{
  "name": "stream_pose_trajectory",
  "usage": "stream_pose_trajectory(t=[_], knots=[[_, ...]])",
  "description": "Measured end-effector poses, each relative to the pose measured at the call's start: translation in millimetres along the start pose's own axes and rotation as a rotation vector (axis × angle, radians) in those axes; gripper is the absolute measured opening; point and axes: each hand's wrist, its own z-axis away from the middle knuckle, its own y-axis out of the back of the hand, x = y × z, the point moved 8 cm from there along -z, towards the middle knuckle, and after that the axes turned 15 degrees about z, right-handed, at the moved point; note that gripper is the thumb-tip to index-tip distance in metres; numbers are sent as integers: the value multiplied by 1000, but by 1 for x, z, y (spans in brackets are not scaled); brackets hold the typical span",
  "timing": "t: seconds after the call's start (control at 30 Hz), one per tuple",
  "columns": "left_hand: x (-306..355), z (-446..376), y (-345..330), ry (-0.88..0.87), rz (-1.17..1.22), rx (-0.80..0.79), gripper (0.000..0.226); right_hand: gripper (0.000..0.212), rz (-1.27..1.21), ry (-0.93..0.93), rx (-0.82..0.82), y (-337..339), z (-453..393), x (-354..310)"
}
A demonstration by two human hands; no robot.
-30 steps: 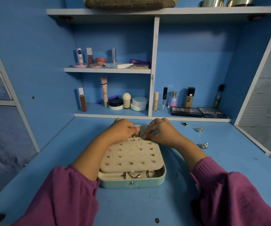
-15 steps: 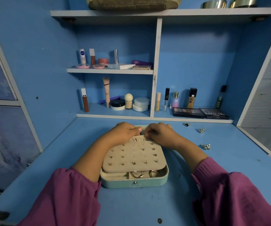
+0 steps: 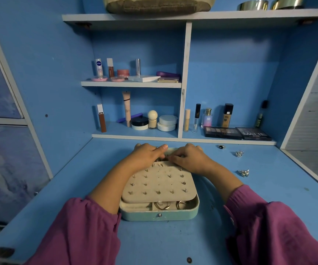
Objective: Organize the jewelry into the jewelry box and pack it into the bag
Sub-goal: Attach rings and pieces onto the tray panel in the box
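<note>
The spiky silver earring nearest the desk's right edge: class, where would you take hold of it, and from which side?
Pinch the spiky silver earring across its central body with two fingers, coming from straight above. It lies low on the blue desk with points sticking outward, so a side approach would probably meet the points first. Nothing crowds it; the right hand is nearer.

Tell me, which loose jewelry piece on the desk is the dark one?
The ring farthest back, nearest the shelf; the two other pieces are spiky silver.
</note>
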Motion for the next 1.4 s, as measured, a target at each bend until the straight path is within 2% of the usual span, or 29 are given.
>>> stream_pose_trajectory(t=[0.3, 0.5, 0.7, 0.9, 1.03, 1.27, 1.4], knots=[[1, 0, -2, -17, 13, -23, 49, 30, 30, -1, -33, -2, -1, -2], [-1, -1, -3, 3, 6, -20, 42, 23, -47, 6, -7, -3, -2, 0], [10, 4, 20, -97, 141, 108, 40, 9, -94, 9, 98, 3, -2, 3], [-5, 1, 23, -80, -38, 82, 43, 17, -44, 6, 92, 3, -1, 5], [-3, 0, 16, -62, -162, 37, 53, 18, -28, 3, 88, 4, 0, 3], [-7, 2, 14, 3, -194, 1, 57, 23, 8, -5, 39, 2, -1, 1], [-5, 4, 10, 29, -234, -16, 51, 28, 32, -10, 34, 2, -1, 0]])
